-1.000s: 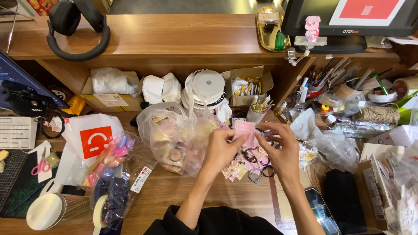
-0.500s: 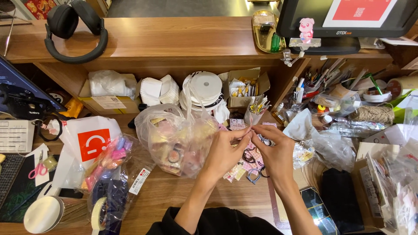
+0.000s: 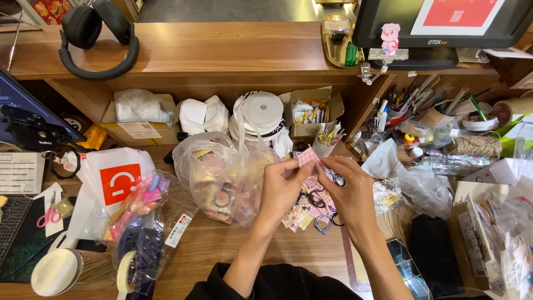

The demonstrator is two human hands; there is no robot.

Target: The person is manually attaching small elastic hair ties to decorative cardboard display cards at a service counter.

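A person's two bare hands met above a cluttered wooden counter (image 3: 222, 250), seen from overhead. The left hand (image 3: 280, 186) and right hand (image 3: 350, 186) both pinched a small pink checked packet (image 3: 308, 157) between fingertips, each hand grasping one side of it. The packet was held in the air between the hands, just above the counter, its long axis running slantwise from lower left to upper right.

Directly beneath the hands lay a loose heap of small patterned packets and dark hair ties (image 3: 313, 208). Just left of the left hand, nearly touching it, slumped a clear plastic bag (image 3: 222, 178) stuffed with small items. Right of the right hand lay crumpled clear wrapping (image 3: 416, 186). Further left sat a white bag with a red square (image 3: 114, 178). Beyond the hands stood a spool of white ribbon (image 3: 261, 111) and an open cardboard box (image 3: 313, 111). Furthest, on the shelf above, rested black headphones (image 3: 97, 39).
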